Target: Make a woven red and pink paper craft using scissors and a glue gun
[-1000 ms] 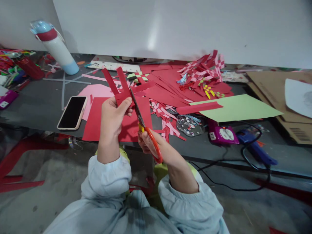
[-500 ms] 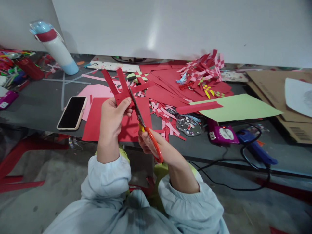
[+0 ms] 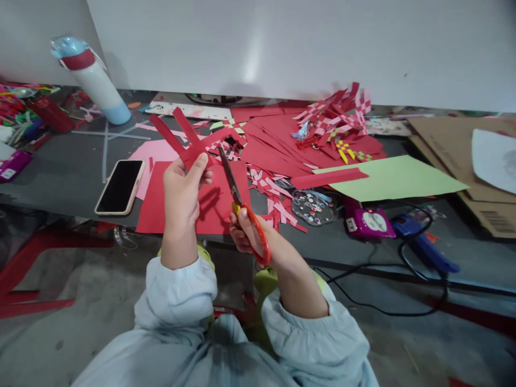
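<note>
Pinching red paper strips (image 3: 195,144) in the left hand (image 3: 181,188), left of centre; gripping orange-handled scissors (image 3: 234,191) in the right hand (image 3: 246,232), apart from the left. Seemingly partway through cutting, with woven checkered strips (image 3: 336,115) piled upper right and a red sheet (image 3: 220,215) below apparently uncut.

Dark table (image 3: 76,166); phone (image 3: 120,187) left; red sheet (image 3: 153,212) near it; bottle (image 3: 99,88) behind; blue tool (image 3: 427,246) right

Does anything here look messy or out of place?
Small pink and red paper scraps lie strewn loosely near the middle, and a long red paper strip lies askew, partly over a pale green paper sheet, partly off it.
</note>
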A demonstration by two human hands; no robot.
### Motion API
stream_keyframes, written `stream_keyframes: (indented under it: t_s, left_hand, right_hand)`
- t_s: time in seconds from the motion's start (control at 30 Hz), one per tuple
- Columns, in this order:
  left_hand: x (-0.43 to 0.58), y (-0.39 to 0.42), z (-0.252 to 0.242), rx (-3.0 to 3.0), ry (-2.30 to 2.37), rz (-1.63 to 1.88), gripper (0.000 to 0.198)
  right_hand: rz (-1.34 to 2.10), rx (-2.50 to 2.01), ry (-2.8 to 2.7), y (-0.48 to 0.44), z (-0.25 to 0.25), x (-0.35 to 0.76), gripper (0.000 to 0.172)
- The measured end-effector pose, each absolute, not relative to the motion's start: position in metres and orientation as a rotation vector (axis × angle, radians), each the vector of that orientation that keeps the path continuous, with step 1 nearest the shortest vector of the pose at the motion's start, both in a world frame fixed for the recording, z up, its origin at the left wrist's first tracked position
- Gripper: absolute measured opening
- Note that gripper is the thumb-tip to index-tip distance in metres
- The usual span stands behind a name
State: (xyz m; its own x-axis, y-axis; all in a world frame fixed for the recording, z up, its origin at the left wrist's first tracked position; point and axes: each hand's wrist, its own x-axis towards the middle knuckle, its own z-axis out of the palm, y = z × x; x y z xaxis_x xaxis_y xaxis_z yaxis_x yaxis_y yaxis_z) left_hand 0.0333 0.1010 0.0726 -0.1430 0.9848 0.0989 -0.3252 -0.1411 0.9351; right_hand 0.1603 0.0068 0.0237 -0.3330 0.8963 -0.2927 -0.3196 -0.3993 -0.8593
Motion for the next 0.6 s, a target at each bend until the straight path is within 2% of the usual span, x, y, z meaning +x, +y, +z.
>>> stream_keyframes:
  t_s: [0.2, 0.5, 0.6]
  left_hand:
    - [0.032, 0.101, 0.072, 1.040, 0.979, 1.559, 0.028]
    - [0.034, 0.101, 0.069, 1.141, 1.151, 1.525, 0.015]
    - [0.036, 0.102, 0.069, 1.121, 1.191, 1.518, 0.016]
  right_hand:
    - [1.934, -0.790, -0.581, 0.016, 0.038, 0.164, 0.064]
    - [1.807, -0.803, -0.609, 0.019, 0.045, 0.169, 0.067]
    - [1.836, -0.802, -0.656, 0.015, 0.042, 0.167, 0.066]
